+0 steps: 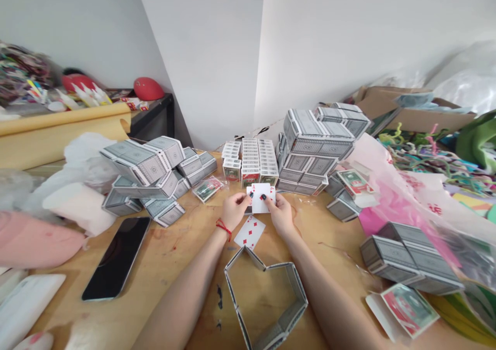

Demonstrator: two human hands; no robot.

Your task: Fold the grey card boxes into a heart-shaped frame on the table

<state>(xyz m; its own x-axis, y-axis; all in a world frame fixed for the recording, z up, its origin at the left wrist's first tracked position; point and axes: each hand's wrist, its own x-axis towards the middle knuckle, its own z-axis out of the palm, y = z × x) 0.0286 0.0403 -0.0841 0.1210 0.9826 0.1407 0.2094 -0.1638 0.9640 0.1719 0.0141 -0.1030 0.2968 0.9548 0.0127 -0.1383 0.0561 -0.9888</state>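
Observation:
My left hand (235, 208) and my right hand (282, 213) are both closed on playing cards (261, 204), pinching them between thumbs and fingers. The front card shows a red ace of diamonds, and another card shows behind it. Just below, a five of diamonds (251, 229) lies face up on the wooden table (178, 257). Nearer to me, between my forearms, stands a closed ring of folded cards (298, 283) with grey patterned backs. Past my hands are rows of card boxes (250, 156) standing on end.
Blocks built of grey-backed cards are stacked at the left (135, 161), back right (306, 130) and front right (411, 257). A black phone (117, 257) lies to the left. An opened card box (406, 308) is at the front right. A wrapped deck (208, 188) sits near the middle.

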